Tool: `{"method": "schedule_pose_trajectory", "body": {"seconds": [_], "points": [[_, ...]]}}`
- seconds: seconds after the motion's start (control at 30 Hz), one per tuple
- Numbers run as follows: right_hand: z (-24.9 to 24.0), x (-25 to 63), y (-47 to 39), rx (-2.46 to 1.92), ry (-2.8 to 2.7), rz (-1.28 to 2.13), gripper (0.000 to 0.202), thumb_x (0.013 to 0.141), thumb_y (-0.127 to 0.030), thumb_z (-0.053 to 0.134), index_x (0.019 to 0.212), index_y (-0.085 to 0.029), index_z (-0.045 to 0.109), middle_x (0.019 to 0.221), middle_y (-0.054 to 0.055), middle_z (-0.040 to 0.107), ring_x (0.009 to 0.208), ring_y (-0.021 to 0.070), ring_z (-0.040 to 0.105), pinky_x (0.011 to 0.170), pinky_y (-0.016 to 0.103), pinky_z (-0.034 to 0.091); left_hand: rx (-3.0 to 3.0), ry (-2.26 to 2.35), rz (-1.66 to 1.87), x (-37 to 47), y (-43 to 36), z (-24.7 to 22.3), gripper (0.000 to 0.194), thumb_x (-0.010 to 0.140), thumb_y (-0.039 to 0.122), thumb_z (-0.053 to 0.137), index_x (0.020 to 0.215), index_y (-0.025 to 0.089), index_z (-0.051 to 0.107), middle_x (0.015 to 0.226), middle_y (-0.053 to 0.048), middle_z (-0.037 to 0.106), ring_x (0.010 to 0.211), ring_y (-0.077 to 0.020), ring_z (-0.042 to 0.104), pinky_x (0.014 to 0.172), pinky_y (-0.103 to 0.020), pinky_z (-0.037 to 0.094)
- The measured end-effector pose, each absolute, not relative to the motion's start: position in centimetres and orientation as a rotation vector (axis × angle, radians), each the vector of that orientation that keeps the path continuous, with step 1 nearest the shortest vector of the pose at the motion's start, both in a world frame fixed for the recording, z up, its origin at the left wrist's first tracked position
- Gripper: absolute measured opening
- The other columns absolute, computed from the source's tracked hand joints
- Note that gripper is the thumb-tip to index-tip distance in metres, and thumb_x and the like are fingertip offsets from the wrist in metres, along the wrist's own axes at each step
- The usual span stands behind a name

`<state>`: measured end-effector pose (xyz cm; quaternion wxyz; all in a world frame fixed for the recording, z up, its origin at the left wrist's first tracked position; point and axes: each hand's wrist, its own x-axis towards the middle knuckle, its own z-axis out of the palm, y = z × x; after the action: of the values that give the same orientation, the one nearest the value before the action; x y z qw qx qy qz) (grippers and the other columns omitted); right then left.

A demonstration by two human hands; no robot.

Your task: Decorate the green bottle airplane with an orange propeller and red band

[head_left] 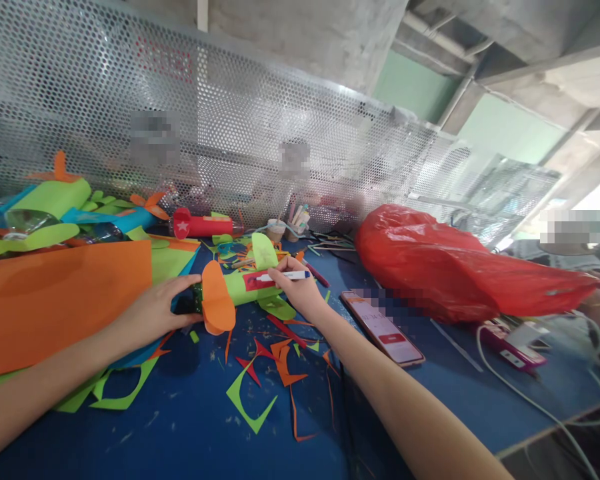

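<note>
My left hand (177,303) is wrapped round the dark glassy end of a bottle craft (236,287) lying on its side. Green paper covers the bottle's body, with orange paper petals round the near end and green fins at the far end. In my right hand (293,280) is a white marker (299,275) with a blue end, pinched between the fingers. Its tip meets a red paper patch (254,280) on the green body, where dark marks show. Part of the bottle is hidden behind my right fingers.
Paper scraps (283,363) litter the blue table (200,440). Orange sheets (80,293) and other bottle crafts (55,199) lie left. A red bottle craft (205,225) and cups of pens (296,223) stand behind. To the right are a phone (383,328), a red plastic bag (430,260), a cable (520,393) and another person.
</note>
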<state>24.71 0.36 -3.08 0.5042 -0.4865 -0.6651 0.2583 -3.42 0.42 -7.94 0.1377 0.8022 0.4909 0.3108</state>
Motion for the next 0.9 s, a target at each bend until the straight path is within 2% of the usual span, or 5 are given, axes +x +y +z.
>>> {"method": "schedule_pose_trajectory", "body": {"seconds": [0.17, 0.33, 0.5, 0.73, 0.9], "points": [[-3.07, 24.74, 0.37, -1.168, -1.602, 0.629, 0.024, 0.073, -0.037, 0.063, 0.062, -0.023, 0.047, 0.053, -0.005, 0.051, 0.053, 0.0130, 0.043, 0.054, 0.027, 0.034, 2.325, 1.419, 0.857, -3.47, 0.48, -8.02, 0.065, 0.074, 0.056, 0.065, 0.129, 0.023, 0.053, 0.136, -0.012, 0.057, 0.122, -0.0368, 0.054, 0.102, -0.053, 0.043], [-3.23, 24.77, 0.56, -1.166, -1.594, 0.641, 0.023, 0.071, -0.036, 0.063, 0.062, -0.023, 0.046, 0.051, -0.006, 0.049, 0.052, 0.0131, 0.043, 0.053, 0.027, 0.034, 2.313, 1.423, 0.894, -3.51, 0.59, -8.25, 0.065, 0.071, 0.059, 0.066, 0.127, 0.027, 0.054, 0.136, -0.009, 0.058, 0.122, -0.0372, 0.054, 0.102, -0.052, 0.043], [-3.11, 24.77, 0.38, -1.149, -1.576, 0.674, 0.023, 0.071, -0.036, 0.063, 0.062, -0.023, 0.046, 0.051, -0.006, 0.049, 0.051, 0.0129, 0.042, 0.053, 0.027, 0.033, 2.331, 1.421, 0.884, -3.56, 0.70, -8.34, 0.066, 0.072, 0.059, 0.066, 0.127, 0.025, 0.054, 0.136, -0.011, 0.058, 0.123, -0.0371, 0.054, 0.102, -0.052, 0.043], [-2.90, 24.64, 0.11, -1.066, -1.485, 0.809, 0.041, 0.083, -0.062, 0.048, 0.067, -0.024, 0.048, 0.047, -0.003, 0.053, 0.050, 0.0158, 0.051, 0.055, 0.029, 0.041, 2.335, 1.407, 0.894, -3.55, 0.65, -8.42, 0.063, 0.074, 0.057, 0.066, 0.128, 0.027, 0.053, 0.137, -0.010, 0.058, 0.123, -0.0366, 0.054, 0.101, -0.052, 0.043], [-3.31, 24.56, 0.20, -1.107, -1.535, 0.749, 0.047, 0.083, -0.064, 0.046, 0.062, -0.023, 0.051, 0.040, -0.004, 0.045, 0.042, 0.0126, 0.041, 0.048, 0.027, 0.034, 2.335, 1.391, 0.923, -3.57, 0.80, -8.55, 0.064, 0.072, 0.059, 0.067, 0.127, 0.027, 0.055, 0.134, -0.010, 0.059, 0.121, -0.0371, 0.055, 0.100, -0.053, 0.045]]}}
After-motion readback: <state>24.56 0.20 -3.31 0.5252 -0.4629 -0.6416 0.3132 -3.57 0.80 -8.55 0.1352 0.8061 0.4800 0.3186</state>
